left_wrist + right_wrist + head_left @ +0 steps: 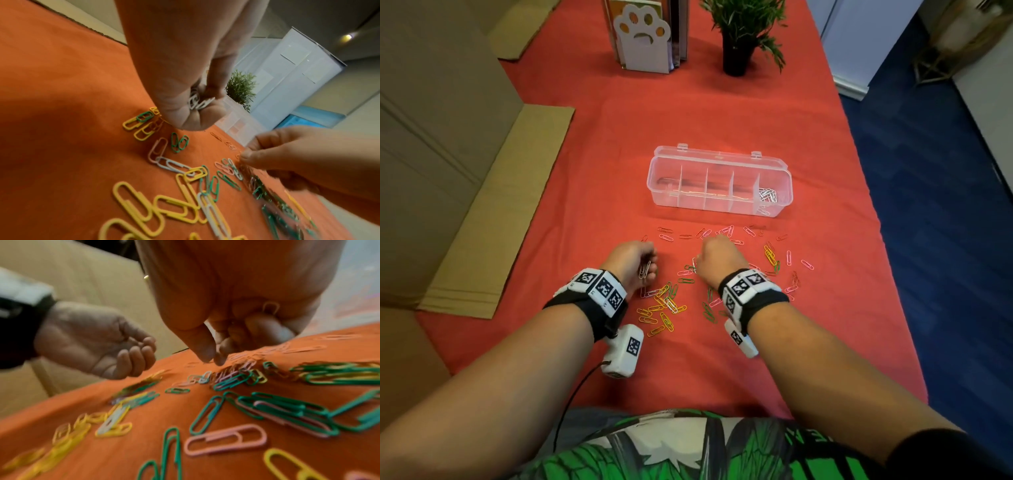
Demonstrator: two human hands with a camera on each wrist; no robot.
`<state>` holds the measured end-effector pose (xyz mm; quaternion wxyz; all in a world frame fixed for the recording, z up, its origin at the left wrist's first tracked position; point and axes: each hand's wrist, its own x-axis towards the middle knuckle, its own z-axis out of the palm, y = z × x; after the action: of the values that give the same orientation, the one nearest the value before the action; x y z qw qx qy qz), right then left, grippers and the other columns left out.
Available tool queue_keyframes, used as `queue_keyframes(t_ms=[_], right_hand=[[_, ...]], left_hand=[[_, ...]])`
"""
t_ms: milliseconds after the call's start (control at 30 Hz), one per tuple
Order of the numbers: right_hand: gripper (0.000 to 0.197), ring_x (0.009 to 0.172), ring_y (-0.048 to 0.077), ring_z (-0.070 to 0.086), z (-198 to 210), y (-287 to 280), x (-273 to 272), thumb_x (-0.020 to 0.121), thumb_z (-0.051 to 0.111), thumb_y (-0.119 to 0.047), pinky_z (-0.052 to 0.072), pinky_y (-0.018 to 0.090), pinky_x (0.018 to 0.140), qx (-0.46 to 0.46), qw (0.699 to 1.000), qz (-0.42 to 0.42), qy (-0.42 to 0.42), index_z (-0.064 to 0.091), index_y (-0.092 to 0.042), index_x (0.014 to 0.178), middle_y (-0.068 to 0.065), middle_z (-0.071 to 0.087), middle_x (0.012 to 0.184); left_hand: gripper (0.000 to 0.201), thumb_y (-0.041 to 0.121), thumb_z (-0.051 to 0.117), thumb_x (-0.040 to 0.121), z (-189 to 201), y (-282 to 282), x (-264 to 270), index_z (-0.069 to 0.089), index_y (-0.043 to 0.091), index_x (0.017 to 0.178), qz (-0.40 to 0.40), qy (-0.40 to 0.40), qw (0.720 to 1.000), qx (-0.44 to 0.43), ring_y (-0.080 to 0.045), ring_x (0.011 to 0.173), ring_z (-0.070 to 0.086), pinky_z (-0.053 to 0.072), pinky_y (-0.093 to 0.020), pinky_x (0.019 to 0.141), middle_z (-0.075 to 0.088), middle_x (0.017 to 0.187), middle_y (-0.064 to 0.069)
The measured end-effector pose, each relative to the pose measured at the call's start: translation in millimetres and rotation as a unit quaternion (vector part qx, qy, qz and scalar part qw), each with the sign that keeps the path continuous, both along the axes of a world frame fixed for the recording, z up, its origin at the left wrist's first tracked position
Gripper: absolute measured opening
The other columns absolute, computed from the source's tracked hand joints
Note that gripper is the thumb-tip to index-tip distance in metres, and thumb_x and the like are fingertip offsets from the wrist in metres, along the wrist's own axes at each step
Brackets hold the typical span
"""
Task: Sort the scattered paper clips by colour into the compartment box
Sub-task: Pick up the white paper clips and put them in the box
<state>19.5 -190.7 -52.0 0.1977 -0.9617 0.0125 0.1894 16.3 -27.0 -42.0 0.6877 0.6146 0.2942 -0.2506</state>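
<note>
**White clips gathered in hand, colours mostly unsorted**

Nearest the lens, lower middle of the head view: my patterned green shirt (688, 452), then both forearms reaching up the frame over the red cloth (619, 137).

Item 1. Left hand (635, 262), left of centre. Fingers curled into a loose fist around a small bunch of white clips (198, 101); the left wrist view shows them poking out of the palm.

Item 2. Right hand (719, 262), centre. Thumb and forefinger tips (207, 356) drawn together and pointing down at a tangle of pink and green clips; the other fingers are curled over a pale clip (271, 307) tucked against the palm. Whether the tips already pinch a clip, I cannot tell through the blur.

Item 3. Scattered clips, middle of the head view: yellow clips (657, 308) below the left hand, green clips (709, 310) beside the right wrist, pink clips (727, 231) in a row above both hands.

Item 4. Compartment box (719, 180), clear, lid open, above the hands. Only its rightmost compartment holds anything: boxed white clips (768, 195).

Step in hand, as I judge it: collecting the remaining white clips. Next I would carry both handfuls up to the rightmost compartment and release there, keeping any stray coloured clip out.
</note>
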Motion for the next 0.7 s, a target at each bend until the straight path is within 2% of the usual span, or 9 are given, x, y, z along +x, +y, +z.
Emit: queue_keyframes(t_ms=[67, 133, 200, 233, 300, 367, 433, 600, 700], right_hand=[[0.031, 0.11, 0.035, 0.055, -3.7, 7.6, -3.0, 0.086, 0.053, -0.014, 0.049, 0.04, 0.09, -0.036, 0.998, 0.044, -0.034, 0.054, -0.001, 0.115, 0.017, 0.05, 0.12], [0.035, 0.112, 0.035, 0.054, -5.2, 13.2, -5.4, 0.086, 0.049, -0.009, 0.05, 0.043, 0.087, -0.074, 0.994, 0.06, -0.053, 0.051, -0.001, 0.121, 0.016, 0.049, 0.121], [0.037, 0.112, 0.035, 0.054, -5.1, 14.2, -5.8, 0.085, 0.046, -0.005, 0.05, 0.043, 0.087, -0.099, 0.992, 0.066, -0.051, 0.05, 0.0, 0.122, 0.017, 0.05, 0.121], [0.038, 0.112, 0.035, 0.054, -4.9, 13.7, -5.5, 0.085, 0.045, -0.006, 0.05, 0.043, 0.088, -0.106, 0.991, 0.069, -0.042, 0.051, 0.0, 0.122, 0.018, 0.05, 0.121], [0.039, 0.113, 0.034, 0.055, -3.0, 11.4, -4.6, 0.085, 0.046, -0.007, 0.05, 0.042, 0.092, -0.11, 0.991, 0.071, -0.011, 0.051, 0.001, 0.123, 0.019, 0.05, 0.122], [0.04, 0.114, 0.034, 0.054, -1.2, 9.3, -5.2, 0.086, 0.046, -0.008, 0.05, 0.042, 0.094, -0.115, 0.991, 0.069, 0.012, 0.049, 0.002, 0.125, 0.02, 0.049, 0.123], [0.039, 0.112, 0.035, 0.054, 0.8, 8.8, -9.7, 0.086, 0.044, -0.005, 0.049, 0.043, 0.09, -0.132, 0.989, 0.068, -0.007, 0.048, 0.003, 0.124, 0.02, 0.048, 0.122], [0.036, 0.107, 0.036, 0.055, -3.2, 5.7, -23.0, 0.087, 0.036, 0.001, 0.051, 0.042, 0.082, -0.2, 0.973, 0.095, -0.065, 0.05, 0.007, 0.119, 0.02, 0.052, 0.116], [0.036, 0.109, 0.035, 0.055, -4.0, -0.9, -25.5, 0.087, 0.038, -0.002, 0.051, 0.043, 0.085, -0.182, 0.979, 0.087, -0.035, 0.051, 0.004, 0.12, 0.019, 0.054, 0.118]], left_hand=[[0.026, 0.011, 0.038, 0.094, -5.5, 2.6, -1.4, 0.051, 0.018, 0.072, -0.053, -0.018, 0.996, 0.07, -0.007, 0.036, 0.04, 0.029, -0.01, 0.036, 0.043, 0.061, -0.002], [0.022, 0.014, 0.049, 0.089, -10.7, 6.8, -5.2, 0.057, 0.019, 0.069, -0.146, -0.052, 0.968, 0.198, -0.016, 0.05, 0.047, 0.035, -0.018, 0.043, 0.059, 0.069, -0.007], [0.017, 0.018, 0.062, 0.08, -13.4, 10.3, -10.7, 0.06, 0.018, 0.063, -0.248, -0.09, 0.909, 0.321, -0.021, 0.064, 0.057, 0.046, -0.028, 0.058, 0.069, 0.077, -0.011], [0.014, 0.018, 0.065, 0.077, -13.1, 10.9, -14.0, 0.062, 0.018, 0.063, -0.296, -0.104, 0.875, 0.368, -0.021, 0.068, 0.059, 0.047, -0.028, 0.064, 0.068, 0.074, -0.008], [0.002, 0.017, 0.069, 0.073, -10.1, 10.5, -19.8, 0.071, 0.019, 0.074, -0.369, -0.124, 0.812, 0.435, -0.019, 0.08, 0.064, 0.046, -0.022, 0.073, 0.068, 0.078, -0.002], [0.014, 0.018, 0.069, 0.072, -10.4, 11.0, -22.9, 0.073, 0.019, 0.086, -0.411, -0.138, 0.761, 0.483, -0.018, 0.091, 0.065, 0.047, -0.022, 0.081, 0.071, 0.09, 0.0], [0.014, 0.019, 0.067, 0.073, -10.3, 10.9, -24.6, 0.072, 0.02, 0.086, -0.429, -0.138, 0.739, 0.501, -0.019, 0.095, 0.065, 0.048, -0.025, 0.084, 0.071, 0.095, -0.001], [0.015, 0.016, 0.058, 0.079, -7.9, 5.0, -25.2, 0.071, 0.016, 0.086, -0.463, -0.132, 0.711, 0.512, -0.024, 0.1, 0.064, 0.05, -0.031, 0.087, 0.07, 0.099, -0.007], [0.02, 0.018, 0.054, 0.082, -4.7, 0.8, -27.4, 0.07, 0.01, 0.09, -0.46, -0.123, 0.714, 0.513, -0.029, 0.101, 0.063, 0.049, -0.033, 0.086, 0.07, 0.101, -0.012]])
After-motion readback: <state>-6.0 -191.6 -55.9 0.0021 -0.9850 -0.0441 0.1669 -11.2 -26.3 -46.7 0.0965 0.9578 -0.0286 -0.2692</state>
